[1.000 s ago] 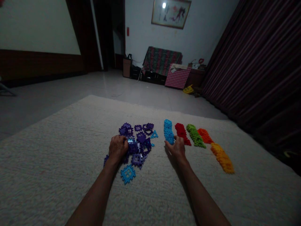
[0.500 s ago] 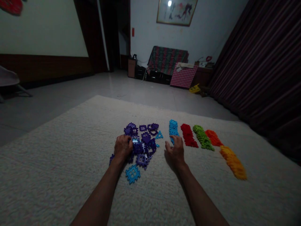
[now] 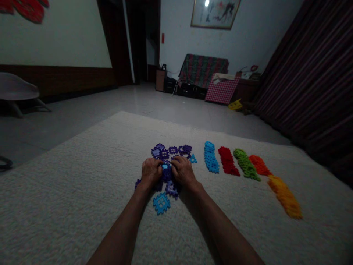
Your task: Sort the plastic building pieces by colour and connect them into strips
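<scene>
Both hands meet over a pile of purple interlocking plastic tiles [image 3: 171, 188] on the carpet. My left hand [image 3: 151, 173] has its fingers closed at the left edge of a light blue tile [image 3: 166, 166] lying among the purple ones. At that tile's right edge, my right hand [image 3: 184, 171] is closed too, its fingertips partly hidden. Nearer to me lies a square blue window tile [image 3: 161, 203], flat on the carpet. A small blue triangle piece [image 3: 193, 159] rests just beyond my right hand.
Rows of overlapping tiles lie to the right: blue [image 3: 211, 157], red [image 3: 228, 161], green [image 3: 246, 164], orange [image 3: 259, 165] and yellow [image 3: 285, 197]. The pale carpet [image 3: 91, 162] ends at a tiled floor. A chair [image 3: 18, 88] stands far left, and a curtain [image 3: 298, 73] hangs at right.
My right hand has moved left, from beside the blue row to the purple pile, and closed at the light blue tile. My left hand stays at the pile. The view has turned slightly left.
</scene>
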A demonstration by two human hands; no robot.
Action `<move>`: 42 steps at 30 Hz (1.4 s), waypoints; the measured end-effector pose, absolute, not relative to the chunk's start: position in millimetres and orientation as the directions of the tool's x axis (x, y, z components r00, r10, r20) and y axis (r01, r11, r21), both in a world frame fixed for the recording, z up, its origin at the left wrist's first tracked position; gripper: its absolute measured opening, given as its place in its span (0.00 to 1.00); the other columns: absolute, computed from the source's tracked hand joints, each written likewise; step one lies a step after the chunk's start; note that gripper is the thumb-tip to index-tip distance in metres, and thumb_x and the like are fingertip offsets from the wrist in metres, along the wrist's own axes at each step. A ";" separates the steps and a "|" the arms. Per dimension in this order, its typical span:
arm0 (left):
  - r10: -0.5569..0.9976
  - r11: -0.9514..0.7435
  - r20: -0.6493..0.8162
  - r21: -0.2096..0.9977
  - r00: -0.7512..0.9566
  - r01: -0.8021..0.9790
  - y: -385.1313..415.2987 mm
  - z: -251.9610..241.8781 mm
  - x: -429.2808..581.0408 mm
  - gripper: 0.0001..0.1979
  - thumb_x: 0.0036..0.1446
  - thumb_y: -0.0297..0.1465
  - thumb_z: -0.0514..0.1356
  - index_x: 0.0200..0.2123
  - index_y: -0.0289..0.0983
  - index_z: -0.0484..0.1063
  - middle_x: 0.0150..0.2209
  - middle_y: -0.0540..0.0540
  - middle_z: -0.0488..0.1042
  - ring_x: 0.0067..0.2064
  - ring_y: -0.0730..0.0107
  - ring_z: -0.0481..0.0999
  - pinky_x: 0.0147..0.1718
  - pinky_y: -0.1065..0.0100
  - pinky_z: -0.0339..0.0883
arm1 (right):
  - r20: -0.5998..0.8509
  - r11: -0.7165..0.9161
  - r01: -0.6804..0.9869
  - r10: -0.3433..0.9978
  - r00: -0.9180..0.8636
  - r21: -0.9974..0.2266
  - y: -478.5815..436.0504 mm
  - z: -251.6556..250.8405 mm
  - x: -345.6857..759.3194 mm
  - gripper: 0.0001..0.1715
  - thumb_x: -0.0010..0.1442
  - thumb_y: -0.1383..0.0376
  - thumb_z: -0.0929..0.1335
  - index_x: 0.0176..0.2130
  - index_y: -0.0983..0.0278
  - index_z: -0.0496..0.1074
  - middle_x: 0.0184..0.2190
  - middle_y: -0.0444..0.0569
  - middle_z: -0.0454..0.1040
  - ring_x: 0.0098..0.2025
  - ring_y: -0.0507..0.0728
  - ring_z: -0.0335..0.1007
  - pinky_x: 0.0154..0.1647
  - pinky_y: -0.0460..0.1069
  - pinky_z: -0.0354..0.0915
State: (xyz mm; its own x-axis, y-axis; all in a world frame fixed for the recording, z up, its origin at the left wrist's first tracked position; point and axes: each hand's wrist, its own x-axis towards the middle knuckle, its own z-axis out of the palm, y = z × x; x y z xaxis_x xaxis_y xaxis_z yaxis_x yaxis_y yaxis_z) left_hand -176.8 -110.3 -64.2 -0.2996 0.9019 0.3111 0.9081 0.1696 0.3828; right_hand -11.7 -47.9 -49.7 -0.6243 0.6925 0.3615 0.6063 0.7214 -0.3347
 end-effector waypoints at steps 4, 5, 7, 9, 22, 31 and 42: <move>0.897 0.207 0.302 0.361 -0.324 0.909 -112.3 -62.6 -179.9 0.14 0.55 0.28 0.54 0.36 0.41 0.81 0.39 0.42 0.78 0.48 0.57 0.72 0.51 0.59 0.63 | 0.278 0.685 0.660 0.729 -0.626 -0.309 -44.4 -49.9 -14.6 0.13 0.64 0.65 0.64 0.43 0.60 0.79 0.51 0.51 0.73 0.54 0.60 0.63 0.55 0.55 0.57; 0.892 0.222 0.299 0.364 -0.339 0.904 -112.6 -62.8 -181.6 0.14 0.55 0.28 0.54 0.35 0.40 0.81 0.39 0.42 0.78 0.48 0.57 0.72 0.51 0.59 0.63 | 0.260 0.670 0.675 0.742 -0.618 -0.309 -44.3 -49.2 -14.7 0.13 0.64 0.65 0.64 0.42 0.60 0.79 0.50 0.51 0.74 0.54 0.60 0.63 0.55 0.55 0.57; 0.882 0.247 0.292 0.379 -0.369 0.892 -113.0 -64.1 -185.7 0.14 0.54 0.27 0.54 0.34 0.40 0.81 0.39 0.42 0.77 0.48 0.57 0.72 0.51 0.60 0.63 | 0.229 0.644 0.702 0.764 -0.603 -0.303 -44.7 -46.2 -16.0 0.13 0.63 0.66 0.65 0.41 0.60 0.80 0.50 0.50 0.74 0.54 0.60 0.64 0.55 0.54 0.56; 0.873 0.267 0.287 0.393 -0.393 0.880 -113.0 -65.6 -189.7 0.15 0.54 0.26 0.54 0.34 0.39 0.81 0.39 0.42 0.78 0.47 0.58 0.72 0.52 0.60 0.63 | 0.202 0.630 0.721 0.776 -0.598 -0.288 -45.5 -41.3 -19.4 0.14 0.62 0.66 0.65 0.40 0.60 0.80 0.50 0.50 0.74 0.54 0.60 0.64 0.54 0.55 0.56; 0.858 0.310 0.249 0.446 -0.449 0.839 -113.1 -60.4 -192.2 0.17 0.53 0.25 0.52 0.35 0.39 0.82 0.39 0.42 0.78 0.45 0.59 0.74 0.49 0.63 0.66 | -0.035 0.519 0.847 0.850 -0.526 -0.119 -33.3 -13.1 -60.9 0.14 0.58 0.70 0.65 0.39 0.65 0.80 0.48 0.60 0.75 0.53 0.67 0.66 0.53 0.62 0.56; 0.827 0.295 0.268 0.542 -0.495 0.787 -110.0 -65.0 -198.0 0.19 0.54 0.26 0.51 0.38 0.39 0.82 0.40 0.43 0.79 0.45 0.61 0.76 0.49 0.64 0.68 | 0.261 0.558 0.802 0.824 -0.503 -0.214 -31.4 -11.0 -49.9 0.13 0.63 0.68 0.63 0.41 0.65 0.76 0.44 0.57 0.77 0.51 0.63 0.67 0.54 0.57 0.55; 0.878 0.234 0.258 0.506 -0.404 0.830 -107.8 -64.1 -185.5 0.18 0.55 0.26 0.52 0.40 0.38 0.81 0.41 0.43 0.80 0.45 0.62 0.77 0.50 0.65 0.67 | 0.517 0.561 0.501 0.821 -0.241 -0.658 -33.1 -41.9 40.3 0.14 0.59 0.61 0.62 0.37 0.64 0.74 0.35 0.52 0.78 0.37 0.57 0.73 0.41 0.50 0.66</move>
State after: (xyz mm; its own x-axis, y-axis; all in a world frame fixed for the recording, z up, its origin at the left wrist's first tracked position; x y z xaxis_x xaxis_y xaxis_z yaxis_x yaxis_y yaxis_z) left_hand -185.5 -107.8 -64.1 -0.4043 0.8776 0.2577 0.8303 0.2340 0.5059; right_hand 40.3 -33.1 -41.9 -0.2411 0.8214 0.5169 0.5013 0.5615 -0.6583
